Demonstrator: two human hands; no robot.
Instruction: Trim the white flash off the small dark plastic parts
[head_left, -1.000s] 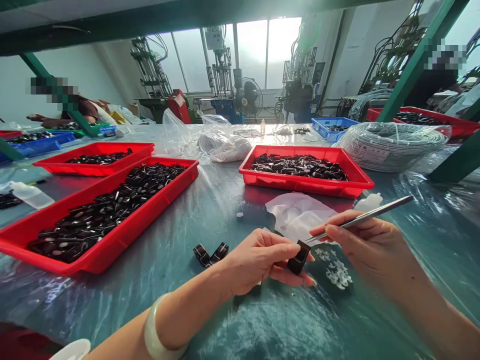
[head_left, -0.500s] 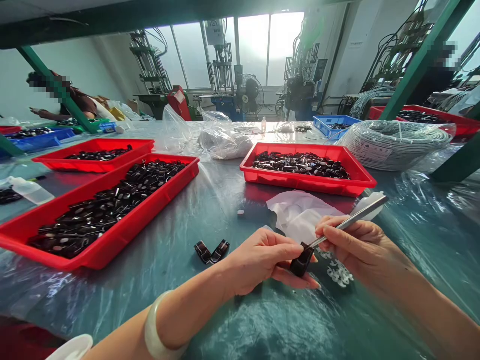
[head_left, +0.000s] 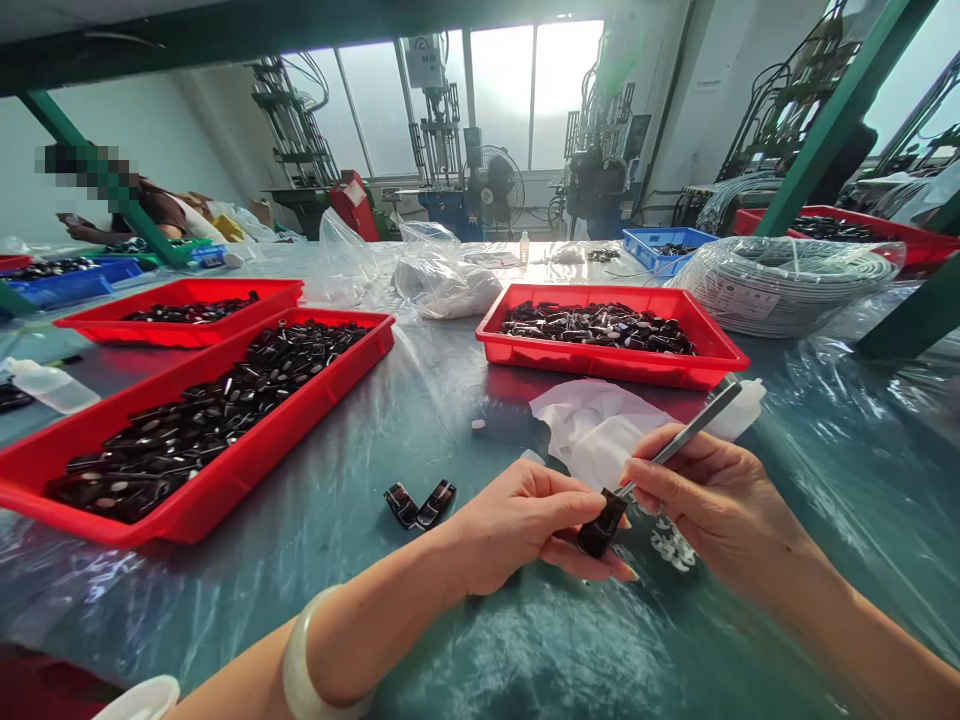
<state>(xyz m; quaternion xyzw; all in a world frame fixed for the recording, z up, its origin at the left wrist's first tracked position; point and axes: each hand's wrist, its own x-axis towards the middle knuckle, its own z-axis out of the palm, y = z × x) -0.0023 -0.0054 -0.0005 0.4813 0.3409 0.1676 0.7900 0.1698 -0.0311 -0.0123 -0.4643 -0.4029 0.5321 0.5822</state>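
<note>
My left hand (head_left: 536,515) grips a small glossy black plastic part (head_left: 602,527) between thumb and fingers, tilted upward. In my right hand (head_left: 694,490) is a pair of metal tweezers (head_left: 694,425), held like a pen. Their tips touch the upper end of the black part; whether they pinch anything there I cannot make out. Small white pieces (head_left: 673,547) lie in a pile on the table just below my right hand. Left of my hands, two similar black parts (head_left: 420,506) rest in a V shape.
Red trays (head_left: 360,365) and another red tray (head_left: 611,368) hold heaps of black parts. A white cloth (head_left: 589,420), a plastic bottle (head_left: 746,408) and a wrapped cable coil (head_left: 787,290) stand beyond my right hand. A green post (head_left: 840,130) rises at right. A person (head_left: 157,210) sits far left.
The tweezers have become steeper, and my right hand has moved slightly left, closer to the black part. My left hand keeps its grip. The whole view has shifted a little.
</note>
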